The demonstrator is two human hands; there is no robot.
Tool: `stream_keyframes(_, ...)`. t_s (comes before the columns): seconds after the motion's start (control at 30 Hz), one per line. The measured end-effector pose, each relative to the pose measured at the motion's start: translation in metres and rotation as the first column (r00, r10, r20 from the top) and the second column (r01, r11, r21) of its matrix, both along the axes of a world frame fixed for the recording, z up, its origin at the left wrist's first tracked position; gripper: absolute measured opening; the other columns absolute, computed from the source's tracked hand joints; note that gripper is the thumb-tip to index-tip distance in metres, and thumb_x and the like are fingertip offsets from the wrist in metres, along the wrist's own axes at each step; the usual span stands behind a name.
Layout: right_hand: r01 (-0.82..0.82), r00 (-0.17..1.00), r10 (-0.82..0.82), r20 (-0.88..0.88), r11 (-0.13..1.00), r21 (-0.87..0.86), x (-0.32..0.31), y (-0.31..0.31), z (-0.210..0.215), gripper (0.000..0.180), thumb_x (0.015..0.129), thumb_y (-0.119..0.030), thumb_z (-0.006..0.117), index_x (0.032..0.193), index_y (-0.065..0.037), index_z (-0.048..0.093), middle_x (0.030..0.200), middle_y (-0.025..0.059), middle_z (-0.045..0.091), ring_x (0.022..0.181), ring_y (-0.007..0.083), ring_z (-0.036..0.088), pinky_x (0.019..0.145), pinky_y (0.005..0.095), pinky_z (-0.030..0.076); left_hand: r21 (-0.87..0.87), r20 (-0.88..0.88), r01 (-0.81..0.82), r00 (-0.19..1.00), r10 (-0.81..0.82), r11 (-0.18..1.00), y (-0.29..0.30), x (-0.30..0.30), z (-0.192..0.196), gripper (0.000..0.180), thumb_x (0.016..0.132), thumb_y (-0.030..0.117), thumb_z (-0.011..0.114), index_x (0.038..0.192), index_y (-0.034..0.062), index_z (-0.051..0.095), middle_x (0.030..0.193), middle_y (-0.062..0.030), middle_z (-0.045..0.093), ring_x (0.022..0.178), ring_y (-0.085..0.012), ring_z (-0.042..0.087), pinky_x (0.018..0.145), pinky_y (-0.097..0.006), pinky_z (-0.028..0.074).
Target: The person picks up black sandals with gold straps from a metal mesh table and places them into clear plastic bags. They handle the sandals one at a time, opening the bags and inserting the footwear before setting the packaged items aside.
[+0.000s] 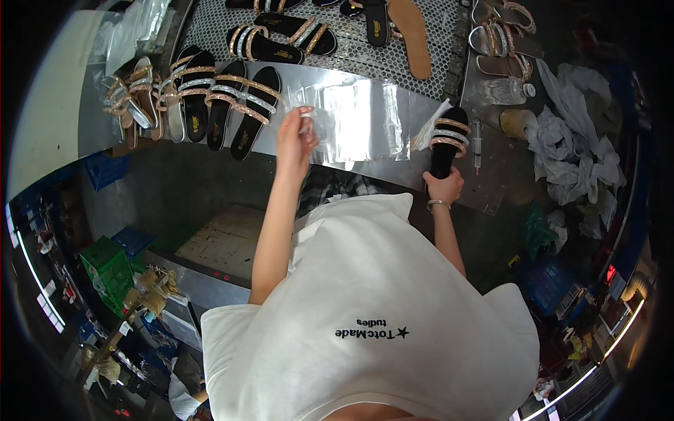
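The black slide sandal (446,144) points toe-away, its straps (450,132) glittering rose-gold and silver. Clear plastic film (361,123) lies to its left

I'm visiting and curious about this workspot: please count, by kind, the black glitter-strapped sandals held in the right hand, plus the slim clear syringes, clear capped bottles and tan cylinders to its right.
Black glitter-strapped sandal in the right hand: 1
Slim clear syringe: 1
Clear capped bottle: 1
Tan cylinder: 1
Total: 4
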State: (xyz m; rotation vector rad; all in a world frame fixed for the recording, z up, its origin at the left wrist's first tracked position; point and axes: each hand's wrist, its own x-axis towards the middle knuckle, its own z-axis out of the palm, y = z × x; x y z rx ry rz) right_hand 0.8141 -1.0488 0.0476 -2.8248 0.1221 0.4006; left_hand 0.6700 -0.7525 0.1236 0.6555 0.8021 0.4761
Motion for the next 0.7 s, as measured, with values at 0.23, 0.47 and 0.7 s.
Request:
stream_keyframes(0.23, -0.202, 0.970, 0.217, 0.108, 0.476, 0.856, -0.016, 0.043, 0.059, 0.068, 0.059, -0.024, 0.083, 0.112, 0.001, 0.047, 0.113, 0.0152, 0.052, 0.103, 0.0256, 0.052, 0.085, 0.0341, 0.044, -0.320, -0.044, -0.034, 0.999, 0.021, 0.947, -0.011, 0.010, -0.064, 0.029, 0.093, 0.033, 0.046, 0.112, 0.0131, 0.054, 0.080, 0.0002, 0.043, 0.057, -0.0090, 0.039, 0.049, -0.022, 0.033)
stream_keyframes(0.47, -0.845, 0.498, 0.859, 0.117, 0.450, 0.290, 0.002, 0.078, 0.047, 0.059, 0.070, -0.030, 0.072, 0.122, -0.019, 0.047, 0.095, 0.0125, 0.061, 0.081, 0.0326, 0.062, 0.066, 0.0402, 0.050, -0.306, -0.071, -0.054, 0.997, 0.034, 0.951, -0.005, 0.010, -0.079, 0.026, 0.093, 0.031, 0.047, 0.108, 0.0133, 0.058, 0.062, 0.0034, 0.040, 0.053, -0.0085, 0.042, 0.045, -0.023, 0.037)
stream_keyframes(0.7, -0.854, 0.392, 0.915, -0.100, 0.402, 0.332, -0.003, 0.114, 0.069, 0.065, 0.070, -0.023, 0.072, 0.128, -0.020, 0.042, 0.091, 0.0126, 0.062, 0.080, 0.0290, 0.064, 0.069, 0.0372, 0.051, 0.852, -0.501, 0.497, 0.865, 0.022, -0.161, -0.012, 0.010, -0.017, 0.017, 0.082, 0.018, 0.059, 0.096, 0.0088, 0.065, 0.074, -0.0045, 0.062, 0.070, -0.0249, 0.060, 0.062, -0.032, 0.049)
